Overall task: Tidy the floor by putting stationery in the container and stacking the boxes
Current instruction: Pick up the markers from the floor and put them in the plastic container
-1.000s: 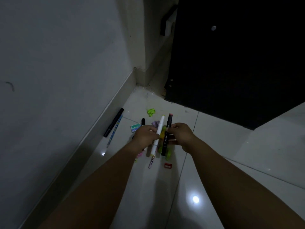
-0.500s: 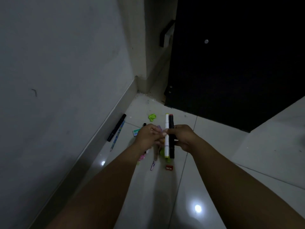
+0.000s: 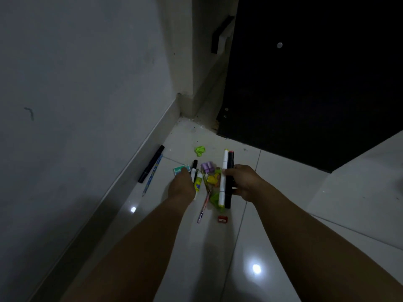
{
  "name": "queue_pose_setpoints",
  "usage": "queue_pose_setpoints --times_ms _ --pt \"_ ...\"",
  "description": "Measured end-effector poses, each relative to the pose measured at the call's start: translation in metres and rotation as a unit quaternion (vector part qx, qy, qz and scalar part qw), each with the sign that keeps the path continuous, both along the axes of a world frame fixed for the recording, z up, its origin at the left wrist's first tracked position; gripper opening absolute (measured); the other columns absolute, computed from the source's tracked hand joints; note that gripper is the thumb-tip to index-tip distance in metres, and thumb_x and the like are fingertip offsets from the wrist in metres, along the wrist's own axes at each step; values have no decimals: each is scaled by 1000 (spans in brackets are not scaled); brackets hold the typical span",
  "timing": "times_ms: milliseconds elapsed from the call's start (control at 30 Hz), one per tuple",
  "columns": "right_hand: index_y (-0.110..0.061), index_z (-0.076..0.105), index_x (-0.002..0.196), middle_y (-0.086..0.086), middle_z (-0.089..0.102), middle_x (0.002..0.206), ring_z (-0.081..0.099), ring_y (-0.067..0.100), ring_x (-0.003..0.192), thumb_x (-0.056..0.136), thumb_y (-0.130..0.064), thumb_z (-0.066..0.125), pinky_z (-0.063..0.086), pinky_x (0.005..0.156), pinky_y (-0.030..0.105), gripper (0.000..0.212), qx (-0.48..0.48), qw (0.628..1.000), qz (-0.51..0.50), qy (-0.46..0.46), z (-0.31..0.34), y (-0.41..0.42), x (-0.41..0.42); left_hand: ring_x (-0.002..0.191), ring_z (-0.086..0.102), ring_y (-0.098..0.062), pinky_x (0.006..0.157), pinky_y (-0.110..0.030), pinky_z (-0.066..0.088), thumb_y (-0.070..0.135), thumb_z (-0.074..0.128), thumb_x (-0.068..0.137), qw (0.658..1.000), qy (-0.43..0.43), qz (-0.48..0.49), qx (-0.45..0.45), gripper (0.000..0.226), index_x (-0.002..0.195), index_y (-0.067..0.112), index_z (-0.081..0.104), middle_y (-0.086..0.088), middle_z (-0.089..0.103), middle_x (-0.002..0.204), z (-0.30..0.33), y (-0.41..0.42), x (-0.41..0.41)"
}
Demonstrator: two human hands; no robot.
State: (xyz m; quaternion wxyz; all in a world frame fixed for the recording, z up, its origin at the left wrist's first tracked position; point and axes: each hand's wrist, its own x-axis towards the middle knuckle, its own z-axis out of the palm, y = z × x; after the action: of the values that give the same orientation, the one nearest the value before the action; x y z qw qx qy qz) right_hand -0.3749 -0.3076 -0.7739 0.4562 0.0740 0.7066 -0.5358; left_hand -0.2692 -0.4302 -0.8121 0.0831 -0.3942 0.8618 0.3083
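right hand [image 3: 242, 182] grips two markers [image 3: 225, 182]

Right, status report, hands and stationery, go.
Right hand grips white marker and black marker. Left hand down at floor pile, grip unclear. No container in view.

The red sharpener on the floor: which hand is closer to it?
Right, narrowly. The right hand, holding the two markers, is above the red sharpener and slightly to its right. The left hand reaches into the pile further left.
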Motion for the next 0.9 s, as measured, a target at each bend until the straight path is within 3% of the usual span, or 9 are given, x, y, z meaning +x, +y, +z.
queue_pose_setpoints --times_ms 100,200,333,433,533,600,700,767,900 --pt "-3 54 105 13 59 86 57 26 77 90 -5 57 50 62 34 15 0 1000 7 -5 1 -3 1 110 58 -35 89 -39 47 7 58 87 998 15 28 50 30 113 -7 53 -25 60 118 3 -6 -2" --pt "-1 55 104 13 57 83 55 25 74 89 -4 59 48 58 34 16 8 1000 9 -1 2 -6 2 86 64 -28 83 -41 55 0 64 80 972 93 71 202 20 100 -3 64 -19 65 92 14 -8 -5" --pt "-3 56 106 13 59 88 57 26 75 90 -8 57 49 58 33 17 -2 1000 -6 -6 4 -9 5 52 63 -5 48 -18 50 -5 64 82 903 149 85 394 28 110 -5 63 -7 64 75 26 2 -8" --pt "-4 56 113 17 61 101 59 29 85 89 -8 59 50 68 37 25 -4 1000 -25 2 2 -7 5 45 60 -2 43 -14 46 -8 65 81 877 171 90 440 31 111 -8 62 -7 64 72 28 12 -13" --pt "-1 55 116 21 60 104 58 32 86 86 1 60 49 71 40 31 14 999 -44 4 1 2 0 47 61 -1 46 -13 48 -6 66 81 879 177 58 438 31 111 -8 63 -3 65 67 26 19 -18" --pt "1 55 115 24 60 105 59 34 86 84 3 61 50 69 41 32 24 998 -53 5 -1 8 -5 60 66 -5 54 -13 50 1 67 83 907 179 22 381 29 111 -4 65 -10 70 78 23 21 -19" --pt "1 55 110 22 60 102 60 31 78 84 3 61 50 63 39 27 23 998 -56 -4 -2 14 -11 102 62 -27 81 -25 48 17 65 86 990 100 -78 69 32 116 3 65 -19 64 111 7 12 -15" --pt "1 55 109 22 60 100 59 32 80 85 3 61 50 67 41 25 35 998 -50 -9 -5 18 -14 119 50 -30 97 -35 43 27 63 87 991 -1 -121 -53 45 124 4 53 -18 52 125 -3 7 -10" --pt "4 56 110 18 59 87 57 31 76 83 3 62 50 68 39 27 61 997 -39 -7 -11 23 -16 124 41 -29 101 -39 40 44 64 82 972 -104 -171 -123 65 129 4 42 -18 44 131 -12 16 -11"
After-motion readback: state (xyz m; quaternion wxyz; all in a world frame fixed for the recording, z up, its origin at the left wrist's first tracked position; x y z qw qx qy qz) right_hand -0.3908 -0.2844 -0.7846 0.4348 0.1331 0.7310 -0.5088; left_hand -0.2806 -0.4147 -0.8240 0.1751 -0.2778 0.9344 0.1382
